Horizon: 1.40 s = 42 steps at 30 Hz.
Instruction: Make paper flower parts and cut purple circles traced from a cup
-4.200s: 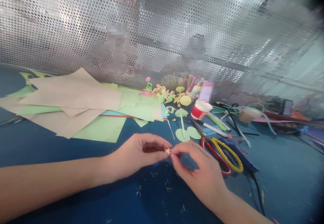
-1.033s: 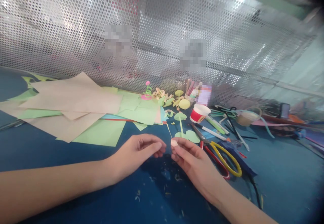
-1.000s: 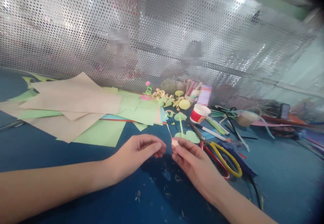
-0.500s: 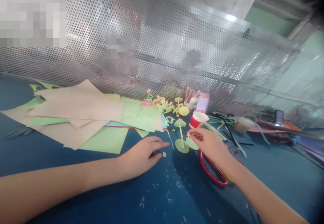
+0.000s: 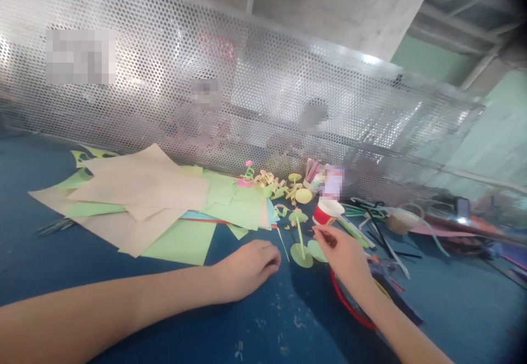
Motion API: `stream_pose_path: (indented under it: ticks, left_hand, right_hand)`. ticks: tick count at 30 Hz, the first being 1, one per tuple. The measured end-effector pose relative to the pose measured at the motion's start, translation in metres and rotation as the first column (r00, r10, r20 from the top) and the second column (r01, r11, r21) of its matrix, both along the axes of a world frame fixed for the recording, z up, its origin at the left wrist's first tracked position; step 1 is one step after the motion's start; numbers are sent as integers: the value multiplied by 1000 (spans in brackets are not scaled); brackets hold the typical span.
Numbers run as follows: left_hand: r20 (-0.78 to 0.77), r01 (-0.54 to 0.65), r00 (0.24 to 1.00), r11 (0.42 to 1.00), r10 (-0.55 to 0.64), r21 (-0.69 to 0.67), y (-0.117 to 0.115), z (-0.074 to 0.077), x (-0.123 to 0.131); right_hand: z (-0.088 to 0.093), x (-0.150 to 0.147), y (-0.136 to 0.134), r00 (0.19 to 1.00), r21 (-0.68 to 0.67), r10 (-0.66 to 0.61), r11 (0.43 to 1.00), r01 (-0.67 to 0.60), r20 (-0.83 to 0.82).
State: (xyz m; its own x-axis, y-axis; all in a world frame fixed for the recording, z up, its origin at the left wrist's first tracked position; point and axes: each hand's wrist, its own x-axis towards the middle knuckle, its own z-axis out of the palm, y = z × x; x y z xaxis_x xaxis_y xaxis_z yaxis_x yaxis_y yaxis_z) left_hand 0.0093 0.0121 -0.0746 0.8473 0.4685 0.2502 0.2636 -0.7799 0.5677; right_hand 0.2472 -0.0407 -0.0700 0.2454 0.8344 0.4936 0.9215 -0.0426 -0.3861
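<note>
My left hand [image 5: 253, 269] rests on the blue table with its fingers curled in. Whatever may be under or inside those fingers is hidden. Beside the paper cup [image 5: 328, 211], red and white, my right hand [image 5: 343, 254] is pinched at the fingertips; anything between them is too small to make out. Between both hands stands a green paper piece [image 5: 300, 235], a thin stem with a round disc at its base and a smaller shape on top. A pale green paper disc [image 5: 318, 251] lies by it, partly behind my right hand.
Beige and green paper sheets [image 5: 144, 188] are piled on the left, with scissors [image 5: 55, 226] beside them. Curled paper pieces [image 5: 272, 182] lie at the back. A red-rimmed round object [image 5: 349, 306] sits under my right forearm. Straws [image 5: 381, 227] lie right; a perforated metal screen [image 5: 263, 89] stands behind.
My left fingers have curled in from stretched out, and the small pale square beside them is out of sight. My right hand has shifted nearer the cup. The view has tilted up.
</note>
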Motion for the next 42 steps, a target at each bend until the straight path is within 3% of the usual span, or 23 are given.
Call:
stream_pose_path:
  ticks: [4, 9, 13, 19, 30, 34, 37, 39, 41, 42]
  left_hand:
    - [22, -41, 999, 987, 45, -155, -5, 1, -9]
    - [77, -47, 996, 999, 47, -9, -7, 2, -14]
    - [83, -72, 994, 997, 70, 24, -6, 1, -15]
    - [102, -126, 987, 992, 125, -3, 0, 0, -21]
    - [135, -29, 990, 1000, 29, 0, 7, -7, -27]
    - [156, -58, 985, 993, 74, -103, 4, 0, -26]
    - [167, -128, 973, 976, 158, -175, 2, 5, -24]
    - [163, -176, 962, 956, 217, -235, 3, 6, -23]
    - [167, -208, 947, 921, 274, -331, 5, 3, -22]
    - [175, -215, 938, 899, 299, -382, 7, 1, -21]
  right_hand:
    - [-3, -19, -8, 1000, 30, 24, 999, -24, 5]
    - [-6, -37, -13, 993, 72, 34, 997, -42, 112]
    - [-11, -39, -12, 984, 80, 46, 995, -61, 173]
    - [-16, -42, -11, 962, 85, 55, 993, -80, 267]
    - [-17, -48, -9, 940, 88, 43, 993, -77, 339]
    - [-8, -50, -12, 933, 156, 64, 980, -126, 355]
    - [5, -58, -23, 860, 126, 268, 927, -352, 435]
    - [12, -66, -31, 698, -5, 495, 817, -576, 518]
    - [16, -73, -37, 586, -63, 602, 725, -686, 543]
    - [16, -75, -39, 568, -64, 618, 705, -706, 544]
